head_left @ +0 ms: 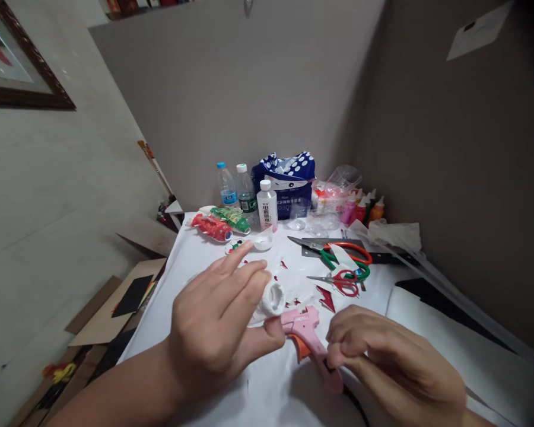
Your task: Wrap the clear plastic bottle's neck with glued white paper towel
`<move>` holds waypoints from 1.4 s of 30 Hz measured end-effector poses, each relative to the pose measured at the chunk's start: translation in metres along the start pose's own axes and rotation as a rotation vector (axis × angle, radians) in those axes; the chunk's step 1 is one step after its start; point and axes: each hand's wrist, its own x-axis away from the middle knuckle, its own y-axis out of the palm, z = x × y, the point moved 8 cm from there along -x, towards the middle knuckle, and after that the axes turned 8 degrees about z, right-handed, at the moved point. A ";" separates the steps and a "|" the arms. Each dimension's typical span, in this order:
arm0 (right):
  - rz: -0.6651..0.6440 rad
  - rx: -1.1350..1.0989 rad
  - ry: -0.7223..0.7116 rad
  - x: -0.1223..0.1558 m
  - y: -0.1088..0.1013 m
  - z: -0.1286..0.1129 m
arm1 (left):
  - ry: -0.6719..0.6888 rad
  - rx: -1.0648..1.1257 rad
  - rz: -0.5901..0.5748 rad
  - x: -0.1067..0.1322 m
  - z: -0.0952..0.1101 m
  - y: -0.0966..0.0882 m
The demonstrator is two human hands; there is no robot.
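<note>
My left hand (222, 314) lies over a white-covered bottle (273, 298), thumb below and fingers along the top. Only the bottle's open mouth and part of its side show; the rest is behind my hand. Right of it, my right hand (387, 356) is closed in a pinch, and whatever its fingertips hold cannot be made out. Between the two hands a pink glue gun (309, 332) with an orange trigger rests on the table, its tip hidden near my left thumb. Dark red scraps (326, 298) are scattered just beyond it.
Large scissors (333, 248) and small red-handled scissors (338, 281) lie to the right. Further back stand bottles (267, 206), a blue tissue pack (289, 184) and paint bottles (365, 207). Red (211, 226) and green (232, 218) decorated bottles lie at the back left. Cardboard (115, 302) sits beside the table.
</note>
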 end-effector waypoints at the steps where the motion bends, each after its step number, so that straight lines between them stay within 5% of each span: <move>1: 0.004 -0.006 0.018 -0.001 -0.001 0.001 | -0.008 0.002 0.000 0.000 -0.002 -0.002; 12: -0.008 -0.019 0.006 -0.008 0.003 -0.001 | -0.255 0.106 0.116 -0.001 -0.028 -0.033; 19: 0.021 -0.030 0.180 0.001 0.003 0.017 | -0.530 0.343 0.213 0.005 -0.052 -0.050; 29: 0.250 -0.134 0.412 0.006 -0.003 0.046 | -0.761 0.753 0.014 0.020 -0.068 -0.021; 36: 0.284 -0.355 0.748 0.019 0.005 0.063 | -0.885 1.033 -0.083 0.025 -0.063 0.019; 42: 0.349 -0.390 0.775 0.021 0.005 0.059 | -1.023 1.105 -0.069 0.031 -0.067 0.032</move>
